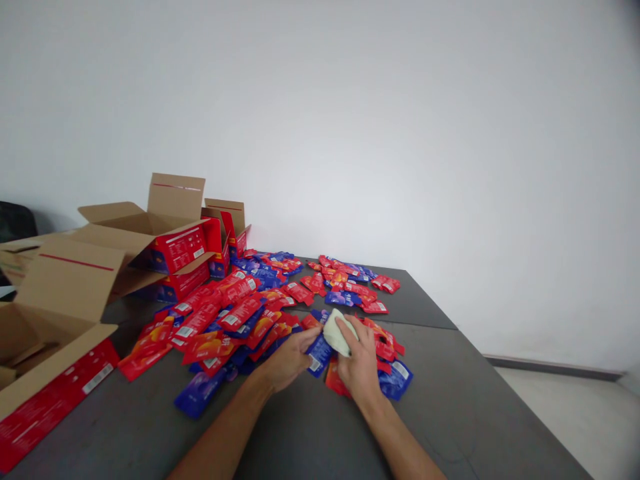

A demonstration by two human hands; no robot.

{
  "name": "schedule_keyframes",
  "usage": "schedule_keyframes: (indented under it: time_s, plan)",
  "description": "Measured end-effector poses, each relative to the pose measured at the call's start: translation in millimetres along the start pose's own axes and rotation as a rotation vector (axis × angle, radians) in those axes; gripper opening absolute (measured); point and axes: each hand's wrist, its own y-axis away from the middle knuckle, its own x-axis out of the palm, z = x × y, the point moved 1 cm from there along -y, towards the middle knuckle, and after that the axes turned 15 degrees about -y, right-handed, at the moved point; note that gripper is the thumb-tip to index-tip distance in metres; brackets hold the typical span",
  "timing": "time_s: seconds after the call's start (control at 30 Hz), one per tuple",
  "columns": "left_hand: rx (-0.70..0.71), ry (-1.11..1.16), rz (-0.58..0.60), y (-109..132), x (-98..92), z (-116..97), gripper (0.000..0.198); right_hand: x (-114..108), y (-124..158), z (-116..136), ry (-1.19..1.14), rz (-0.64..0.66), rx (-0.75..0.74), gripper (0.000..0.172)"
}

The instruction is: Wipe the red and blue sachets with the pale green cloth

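My left hand (291, 359) pinches the edge of a blue packet (319, 355) with white print, held just above the dark table. Bunched in my right hand (361, 363) is a pale green cloth (339, 333), which rests against the top of that packet. The fingers of my right hand curl over the cloth. Red packets (383, 343) and another blue packet (396, 380) lie under and beside my right hand. To the left of my left hand spreads a large heap of red and blue packets (243, 313).
An open carton (57, 387) stands at the near left of the table (440, 413). Behind it are more open red and brown boxes (183, 247). Further packets (350, 283) lie at the back, near the white wall (400, 133). The table's right edge borders the floor.
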Motion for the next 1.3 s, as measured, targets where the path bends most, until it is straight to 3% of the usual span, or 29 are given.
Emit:
schedule_keyframes:
  time_s: [0.07,0.23,0.33,0.43,0.53,0.63,0.7,0.83,0.97,1.07,1.2,1.3]
  plan:
    - [0.005,0.032,0.002,-1.8,1.6,3.5,0.088,-0.5,0.0,-0.2,0.01,0.016,0.004,0.074]
    - [0.018,0.11,-0.084,-2.9,-6.5,5.3,0.098,6.0,4.4,20.2,-0.032,0.218,-0.028,0.082]
    - [-0.013,0.15,-0.131,-2.2,-10.9,2.4,0.087,7.2,4.8,32.3,-0.056,0.331,-0.042,0.084]
    - [-0.072,0.172,-0.266,-4.8,-13.0,3.3,0.062,7.5,4.3,34.7,-0.099,0.392,-0.061,0.084]
    - [-0.102,0.164,-0.443,-9.4,-18.7,9.2,0.052,7.7,4.2,27.9,-0.16,0.298,-0.051,0.075]
    - [-0.075,0.172,-0.619,-11.4,-29.1,14.6,0.055,6.1,3.8,18.8,-0.198,0.099,-0.01,0.069]
    - [-0.082,0.196,-0.704,-10.6,-34.1,16.1,0.062,5.2,3.7,15.5,-0.219,0.041,0.01,0.068]
    - [-0.104,0.262,-0.606,-9.1,-28.5,16.9,0.072,8.1,6.7,17.9,-0.252,0.152,-0.041,0.069]
    - [-0.103,0.256,-0.485,-11.1,-14.6,18.0,0.05,13.5,10.5,22.9,-0.253,0.207,-0.09,0.074]
    - [-0.109,0.3,-0.482,-12.4,-9.3,15.4,0.033,15.5,10.9,26.3,-0.238,0.217,-0.111,0.075]
    - [-0.148,0.393,-0.465,-11.4,-8.0,11.0,0.039,14.8,9.8,28.8,-0.189,0.293,-0.108,0.077]
    - [-0.206,0.405,-0.363,-8.9,-3.5,12.3,0.031,9.9,7.2,22.3,-0.125,0.221,-0.081,0.08]
